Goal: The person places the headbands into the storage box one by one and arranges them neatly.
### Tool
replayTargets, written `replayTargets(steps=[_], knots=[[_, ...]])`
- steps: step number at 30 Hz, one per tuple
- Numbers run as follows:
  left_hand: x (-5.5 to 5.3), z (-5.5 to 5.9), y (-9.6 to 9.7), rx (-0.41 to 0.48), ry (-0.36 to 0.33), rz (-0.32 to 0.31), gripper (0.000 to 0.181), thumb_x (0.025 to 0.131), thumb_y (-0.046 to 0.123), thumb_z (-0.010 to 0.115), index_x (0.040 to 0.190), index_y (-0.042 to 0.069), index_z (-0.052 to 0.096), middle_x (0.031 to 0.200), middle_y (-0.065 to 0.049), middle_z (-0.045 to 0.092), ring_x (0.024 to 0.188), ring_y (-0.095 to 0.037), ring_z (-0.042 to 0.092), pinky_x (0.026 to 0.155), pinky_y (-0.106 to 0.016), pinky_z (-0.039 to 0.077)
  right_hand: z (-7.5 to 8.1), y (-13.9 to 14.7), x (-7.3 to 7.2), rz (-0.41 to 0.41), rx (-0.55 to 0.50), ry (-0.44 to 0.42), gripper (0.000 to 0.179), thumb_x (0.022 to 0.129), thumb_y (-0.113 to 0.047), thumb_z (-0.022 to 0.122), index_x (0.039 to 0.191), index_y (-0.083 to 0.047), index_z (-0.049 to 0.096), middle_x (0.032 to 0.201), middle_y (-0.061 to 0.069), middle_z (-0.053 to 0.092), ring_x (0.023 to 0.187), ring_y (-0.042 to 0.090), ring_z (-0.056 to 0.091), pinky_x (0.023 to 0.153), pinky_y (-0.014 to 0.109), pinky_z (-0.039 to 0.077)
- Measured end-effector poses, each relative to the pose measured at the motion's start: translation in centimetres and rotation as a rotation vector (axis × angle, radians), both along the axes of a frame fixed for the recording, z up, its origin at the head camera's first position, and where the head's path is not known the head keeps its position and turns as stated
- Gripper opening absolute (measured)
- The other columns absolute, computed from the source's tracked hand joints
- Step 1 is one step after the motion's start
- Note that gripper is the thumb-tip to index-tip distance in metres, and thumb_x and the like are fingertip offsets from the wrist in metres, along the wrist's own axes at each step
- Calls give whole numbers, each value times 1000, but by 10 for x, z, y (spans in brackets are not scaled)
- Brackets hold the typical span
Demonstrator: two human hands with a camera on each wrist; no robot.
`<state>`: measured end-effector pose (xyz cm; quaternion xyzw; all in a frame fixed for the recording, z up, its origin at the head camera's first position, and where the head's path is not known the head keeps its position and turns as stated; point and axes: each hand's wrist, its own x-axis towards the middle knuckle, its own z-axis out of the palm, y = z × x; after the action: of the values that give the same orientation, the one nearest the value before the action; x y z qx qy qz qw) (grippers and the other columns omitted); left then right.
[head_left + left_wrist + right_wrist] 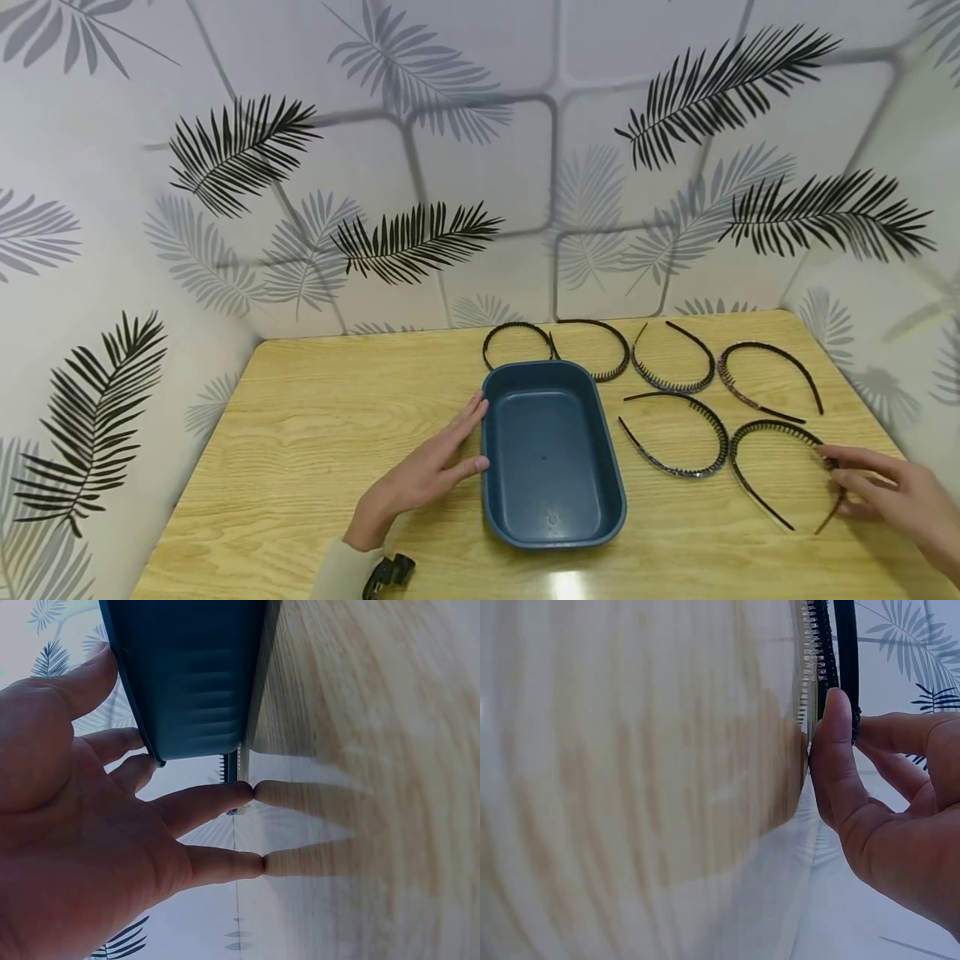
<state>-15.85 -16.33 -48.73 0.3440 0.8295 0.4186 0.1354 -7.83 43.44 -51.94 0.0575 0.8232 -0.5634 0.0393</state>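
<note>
A dark blue rectangular plastic basin [547, 467] stands on the wooden table. My left hand [423, 475] lies along its left side, with thumb and fingertips at the rim. In the left wrist view that hand [97, 802] is spread, two fingertips meeting the table surface. At the front right, my right hand [892, 492] pinches one side of a dark toothed headband [776, 426]. The right wrist view shows thumb and fingers around the band [846, 652], low by the tabletop.
Several more toothed headbands lie right of and behind the basin, among them a glittery one [678, 472] beside the pinched one and another [738, 343] at the back right. A patterned wall [480, 292] borders the table [300, 433] at the back.
</note>
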Motion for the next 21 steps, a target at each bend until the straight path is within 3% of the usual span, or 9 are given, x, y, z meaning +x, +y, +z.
replayTargets(steps=[6,13,21], knots=[[-1,1,1,-4,-3,-1,76,108,29,55,166,10,10,173,-2,-3,157,-22,3,123,-54,18,3,0,3,1,-70,-28,39,103,-4,62,114,-39,74,105,-31,63,83,9,73,68,34,62],[-1,0,1,-7,-9,-3,77,108,29,55,166,10,9,172,-2,-3,157,-21,2,123,-54,18,-2,3,5,-16,-129,-14,35,102,-6,64,126,-30,74,113,-30,56,86,13,75,72,36,62],[-1,1,0,-16,-4,1,77,108,30,55,166,10,9,172,-3,-3,157,-22,2,123,-54,18,-2,-2,6,-11,-364,73,40,100,6,61,127,-21,75,112,-19,69,85,16,76,70,33,61]])
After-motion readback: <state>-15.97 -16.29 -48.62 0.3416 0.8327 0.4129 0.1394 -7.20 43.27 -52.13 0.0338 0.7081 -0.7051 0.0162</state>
